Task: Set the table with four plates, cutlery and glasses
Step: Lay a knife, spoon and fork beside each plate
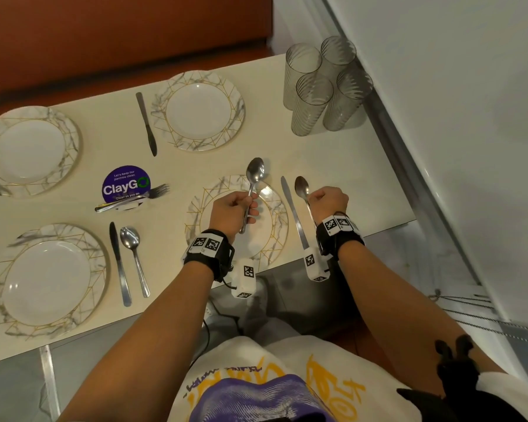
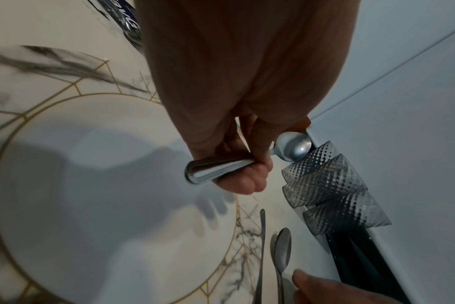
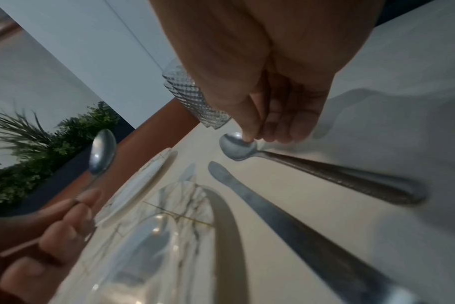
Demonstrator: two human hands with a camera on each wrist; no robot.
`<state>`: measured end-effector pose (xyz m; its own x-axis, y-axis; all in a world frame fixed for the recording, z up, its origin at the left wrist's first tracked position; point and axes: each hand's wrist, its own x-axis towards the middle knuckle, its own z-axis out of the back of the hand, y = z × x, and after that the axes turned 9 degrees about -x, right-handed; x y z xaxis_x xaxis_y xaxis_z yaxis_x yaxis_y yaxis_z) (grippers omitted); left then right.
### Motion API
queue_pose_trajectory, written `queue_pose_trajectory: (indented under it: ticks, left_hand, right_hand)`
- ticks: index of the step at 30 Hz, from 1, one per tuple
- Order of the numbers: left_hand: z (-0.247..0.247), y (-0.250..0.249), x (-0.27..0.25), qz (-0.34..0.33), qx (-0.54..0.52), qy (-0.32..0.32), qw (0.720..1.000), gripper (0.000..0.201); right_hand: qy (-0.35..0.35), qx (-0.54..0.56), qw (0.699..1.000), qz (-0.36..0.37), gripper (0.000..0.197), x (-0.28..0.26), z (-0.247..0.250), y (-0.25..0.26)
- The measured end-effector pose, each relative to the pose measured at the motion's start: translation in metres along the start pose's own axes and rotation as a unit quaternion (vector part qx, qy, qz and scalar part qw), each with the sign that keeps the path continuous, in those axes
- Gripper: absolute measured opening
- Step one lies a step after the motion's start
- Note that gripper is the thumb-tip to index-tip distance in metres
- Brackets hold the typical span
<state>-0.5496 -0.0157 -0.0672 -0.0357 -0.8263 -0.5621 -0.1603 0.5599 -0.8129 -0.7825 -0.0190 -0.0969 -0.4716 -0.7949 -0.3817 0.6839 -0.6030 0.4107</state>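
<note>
Under right hand (image 1: 329, 200), spoon (image 1: 302, 187) handle hidden.

- Looked like a shared office pantry: the round purple sticker (image 1: 126, 184) on the cream table (image 1: 333, 166) read "Let's keep our pantries clean."
- Planter greenery (image 3: 39, 144) lined the wall.

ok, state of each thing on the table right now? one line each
Left hand: grips a spoon above the near plate.
Right hand: fingertip on the bowl of the spoon by the knife.
Knife: flat, right of the near plate.
Four glasses: upright, clustered at the far right.
Forks: piled mid-table.
</note>
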Motion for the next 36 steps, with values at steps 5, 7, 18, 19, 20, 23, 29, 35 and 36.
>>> queue_pose_trajectory:
  ticks: [5, 7, 18, 19, 20, 23, 29, 35, 36]
  left_hand:
    - [0.001, -0.006, 0.0, -0.005, 0.063, -0.007, 0.998, 0.024]
    - [0.002, -0.012, -0.002, -0.007, 0.066, -0.005, 0.998, 0.025]
    - [0.056, -0.055, -0.002, -0.022, 0.066, 0.04, 0.997, 0.027]
    - [0.067, -0.06, 0.0, -0.022, 0.058, 0.039, 0.997, 0.027]
    - [0.08, -0.065, 0.002, -0.024, 0.045, 0.032, 0.998, 0.027]
    - [0.124, -0.087, 0.008, -0.042, 0.006, -0.024, 0.999, 0.026]
    - [0.204, -0.15, 0.04, -0.099, -0.127, -0.103, 0.981, 0.042]
    - [0.236, -0.191, 0.089, -0.124, -0.149, -0.109, 0.975, 0.028]
    - [0.238, -0.194, 0.095, -0.129, -0.133, -0.106, 0.977, 0.026]
  right_hand:
    - [-0.006, 0.058, 0.994, 0.095, 0.018, -0.013, 0.001, 0.032]
    - [0.012, 0.101, 0.988, 0.117, 0.02, -0.016, 0.004, 0.053]
    - [0.082, 0.089, 0.96, 0.253, 0.017, -0.02, 0.002, 0.17]
    - [0.087, 0.102, 0.959, 0.248, 0.016, -0.021, -0.001, 0.181]
    - [0.094, 0.123, 0.959, 0.238, 0.014, -0.023, -0.003, 0.192]
    - [0.101, 0.179, 0.956, 0.21, 0.009, -0.029, -0.016, 0.223]
    - [0.169, 0.178, 0.949, 0.197, 0.009, -0.045, -0.057, 0.283]
    - [0.188, 0.166, 0.942, 0.224, 0.021, -0.053, -0.091, 0.354]
    - [0.186, 0.17, 0.942, 0.222, 0.019, -0.052, -0.095, 0.364]
